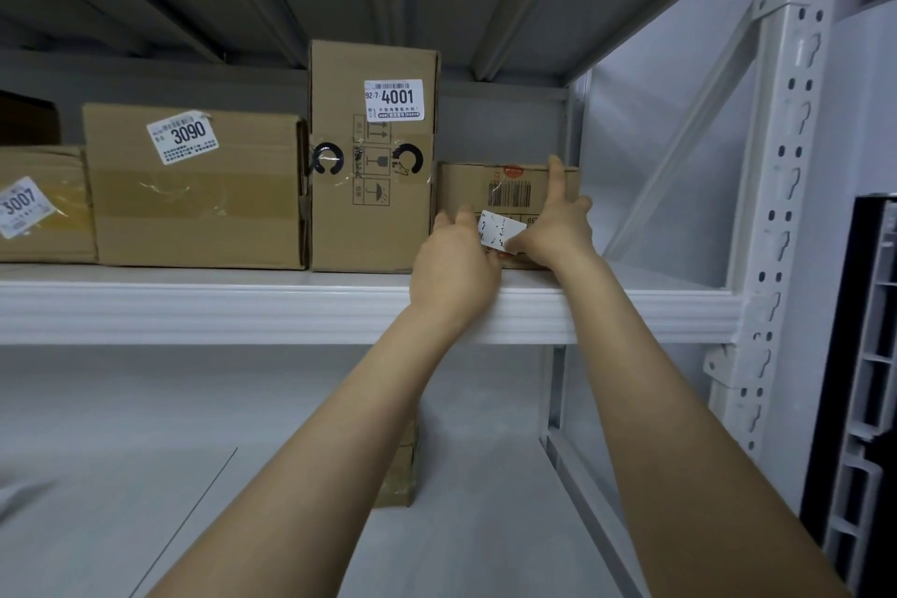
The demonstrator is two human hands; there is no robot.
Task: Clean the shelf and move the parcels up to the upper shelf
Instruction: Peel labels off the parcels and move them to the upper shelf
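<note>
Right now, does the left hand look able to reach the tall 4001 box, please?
Probably yes: the left hand is at the small box right beside the 4001 box, whose front face is uncovered.

The left hand (454, 262) and the right hand (558, 228) press flat on a small brown box (473, 189) on the upper shelf (242, 311). It sits right next to the tall 4001 box (371, 214). The 3090 box (194, 219) and the 3007 box (43, 238) stand further left.

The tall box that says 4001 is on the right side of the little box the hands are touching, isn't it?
No. The head view shows the tall box marked 4001 on the left side of the little box, not the right. The left hand and right hand are touching that little box.
</note>
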